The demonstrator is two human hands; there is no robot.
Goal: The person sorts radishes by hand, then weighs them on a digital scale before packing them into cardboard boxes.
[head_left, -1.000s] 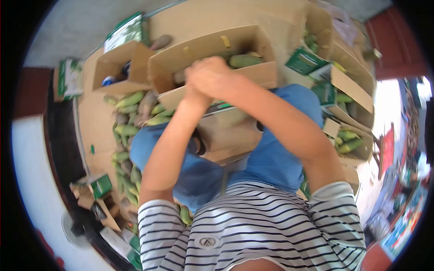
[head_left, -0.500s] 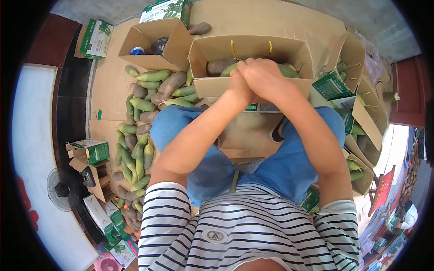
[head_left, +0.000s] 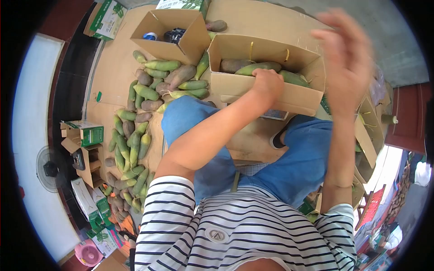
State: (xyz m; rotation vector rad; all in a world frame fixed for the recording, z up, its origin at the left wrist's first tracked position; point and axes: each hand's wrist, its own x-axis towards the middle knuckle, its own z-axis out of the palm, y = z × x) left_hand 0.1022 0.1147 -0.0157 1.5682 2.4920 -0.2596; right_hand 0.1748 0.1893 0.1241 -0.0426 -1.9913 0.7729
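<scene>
My left hand [head_left: 269,84] is curled over the near wall of a cardboard box [head_left: 266,96] with yellow cord handles. Its fingertips are partly hidden inside, close to a long green radish [head_left: 258,68]. A brownish-purple root [head_left: 233,66] lies at the box's left end, and another green radish [head_left: 294,78] lies to the right. Raised above the box's right end, my right hand [head_left: 344,63] is blurred, with its fingers apart and nothing in them. Under the box, part of a scale [head_left: 275,114] shows between my knees.
Many green radishes [head_left: 134,147] and brownish roots are piled to the left. Behind them stands a cardboard box [head_left: 169,38] with a dark bag inside. More open boxes [head_left: 368,140] line the right side. A fan [head_left: 49,169] stands at far left.
My hands were together over the box; my right hand has lifted away up and to the right. My left hand has moved onto the near wall. The view has shifted.
</scene>
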